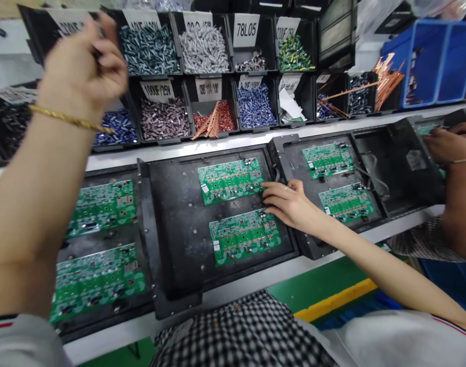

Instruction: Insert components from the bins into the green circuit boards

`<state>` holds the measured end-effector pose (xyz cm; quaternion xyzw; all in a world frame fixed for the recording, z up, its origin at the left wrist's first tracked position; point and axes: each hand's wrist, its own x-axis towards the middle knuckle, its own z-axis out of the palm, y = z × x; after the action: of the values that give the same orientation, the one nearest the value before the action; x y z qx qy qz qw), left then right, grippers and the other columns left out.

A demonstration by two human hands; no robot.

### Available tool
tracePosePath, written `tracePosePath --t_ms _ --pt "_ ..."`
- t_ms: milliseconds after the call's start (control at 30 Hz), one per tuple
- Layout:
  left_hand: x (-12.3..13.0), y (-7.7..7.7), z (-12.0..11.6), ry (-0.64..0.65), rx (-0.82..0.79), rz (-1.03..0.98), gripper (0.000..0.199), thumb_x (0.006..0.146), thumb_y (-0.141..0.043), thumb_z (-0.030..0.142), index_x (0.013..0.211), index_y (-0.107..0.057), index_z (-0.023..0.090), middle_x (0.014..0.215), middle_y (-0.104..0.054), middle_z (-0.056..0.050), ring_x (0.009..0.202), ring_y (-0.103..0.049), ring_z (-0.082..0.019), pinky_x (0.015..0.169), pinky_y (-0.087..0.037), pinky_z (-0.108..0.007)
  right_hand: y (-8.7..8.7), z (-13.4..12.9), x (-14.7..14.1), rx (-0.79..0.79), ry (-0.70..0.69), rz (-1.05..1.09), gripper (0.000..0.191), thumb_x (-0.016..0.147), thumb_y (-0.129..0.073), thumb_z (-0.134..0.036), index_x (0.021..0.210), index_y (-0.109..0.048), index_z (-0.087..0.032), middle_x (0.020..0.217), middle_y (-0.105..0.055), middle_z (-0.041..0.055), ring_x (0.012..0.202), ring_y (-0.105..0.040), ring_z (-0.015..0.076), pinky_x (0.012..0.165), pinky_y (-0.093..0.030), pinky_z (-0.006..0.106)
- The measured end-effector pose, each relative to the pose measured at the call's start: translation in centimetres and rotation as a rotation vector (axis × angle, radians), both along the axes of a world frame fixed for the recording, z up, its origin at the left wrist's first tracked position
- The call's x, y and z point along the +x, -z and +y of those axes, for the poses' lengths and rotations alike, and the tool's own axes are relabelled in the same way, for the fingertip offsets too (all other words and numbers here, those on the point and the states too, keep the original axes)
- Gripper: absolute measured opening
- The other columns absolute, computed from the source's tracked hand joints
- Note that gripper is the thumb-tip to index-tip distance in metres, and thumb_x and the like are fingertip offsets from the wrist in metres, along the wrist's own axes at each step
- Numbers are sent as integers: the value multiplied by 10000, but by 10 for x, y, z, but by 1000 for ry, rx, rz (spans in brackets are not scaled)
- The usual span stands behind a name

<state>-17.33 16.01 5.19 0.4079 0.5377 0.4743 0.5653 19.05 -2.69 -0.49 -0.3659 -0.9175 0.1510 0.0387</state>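
Observation:
My left hand (85, 63) is raised at the upper left, in front of the parts bins. Its fingers are curled together around something small and dark that I cannot make out. My right hand (288, 203) reaches over the middle black tray (175, 229). Its bent fingertips are at the right end of the upper green circuit board (231, 179); whatever they pinch, if anything, is hidden. Just below, a second green circuit board (244, 237) lies in the same tray. Small parts and a white label sit on each board.
Behind the trays stand two rows of labelled bins, including grey parts (204, 48), blue parts (256, 104) and red parts (221, 116). More boards lie in the left tray (103, 239) and right tray (334, 184). A co-worker's hand (452, 142) is at the far right.

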Motion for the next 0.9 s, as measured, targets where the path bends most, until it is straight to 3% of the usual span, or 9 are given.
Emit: tracePosePath --t_ms 33,100,233,367,467,600,733,900 --pt "18 -1 -21 10 -69 -352 308 1013 -177 212 1178 -401 81 716 -575 97 525 -311 63 541 -162 -53 0 -1 1 27 -2 10 218 928 -426 -175 828 -619 -154 1017 -670 76 1168 -521 231 819 -203 361" --pt "49 3 -64 26 -274 -610 274 1013 -256 177 905 -497 102 601 -544 55 466 -312 18 450 -185 -78 -1 -2 2 63 -19 14 240 930 -410 -153 793 -607 -155 1008 -672 65 1196 -508 229 827 -195 366" --pt "94 27 -135 111 -557 -657 294 990 -310 189 786 -512 126 506 -385 44 413 -319 -33 381 -217 -125 -9 -1 -1 80 3 31 220 918 -419 -144 802 -605 -169 969 -674 32 1185 -518 222 809 -185 366" --pt "120 44 -176 163 -654 -564 208 942 -390 88 860 -581 68 669 -514 -18 467 -401 -27 394 -292 -114 -7 3 -12 80 52 70 190 905 -459 -182 791 -611 -181 940 -672 17 1167 -530 230 788 -176 364" --pt "131 48 -190 185 -673 -504 178 916 -451 80 830 -604 47 771 -580 -63 470 -393 -12 382 -275 -105 2 5 -20 68 77 85 205 903 -472 -206 765 -623 -196 926 -668 12 1172 -525 230 778 -173 363" --pt "137 53 -200 195 -686 -488 188 911 -499 149 796 -616 57 736 -570 -54 481 -398 -19 390 -259 -112 6 5 -26 69 161 133 161 888 -518 -258 808 -644 -198 948 -681 28 1192 -513 248 790 -185 366" --pt "142 57 -205 198 -666 -521 191 879 -566 201 740 -612 78 684 -529 -26 508 -415 -34 427 -287 -129 -7 0 -35 11 258 297 146 881 -526 -287 854 -655 -225 934 -713 0 1000 -621 191 811 -221 353" --pt "146 46 -195 223 -684 -583 211 884 -547 170 692 -563 82 651 -484 -3 474 -357 -22 406 -234 -128 -30 3 -50 33 145 262 129 846 -488 -220 853 -614 -197 903 -701 14 840 -618 161 791 -246 334"
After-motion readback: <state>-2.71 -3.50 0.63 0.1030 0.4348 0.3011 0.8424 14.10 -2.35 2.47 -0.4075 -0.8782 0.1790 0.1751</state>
